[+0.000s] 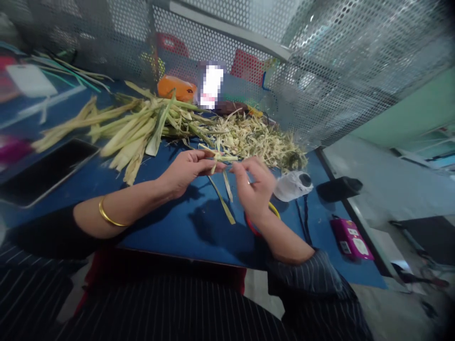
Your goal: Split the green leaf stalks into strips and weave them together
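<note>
Both my hands meet over the blue table (170,232), working one pale green leaf strip (223,199). My left hand (188,171) pinches the strip's upper end, a gold bangle on its wrist. My right hand (253,187) grips the same strip from the right, and loose ends hang down between the two hands. Behind them lies a heap of long leaf stalks (131,128). To its right sits a pile of shredded leaf scraps (259,139).
A dark tablet (46,171) lies at the left. An orange container (177,88) stands by the perforated metal screen (320,80). A white roll (293,185), a black object (339,188) and a pink box (351,239) lie near the table's right edge.
</note>
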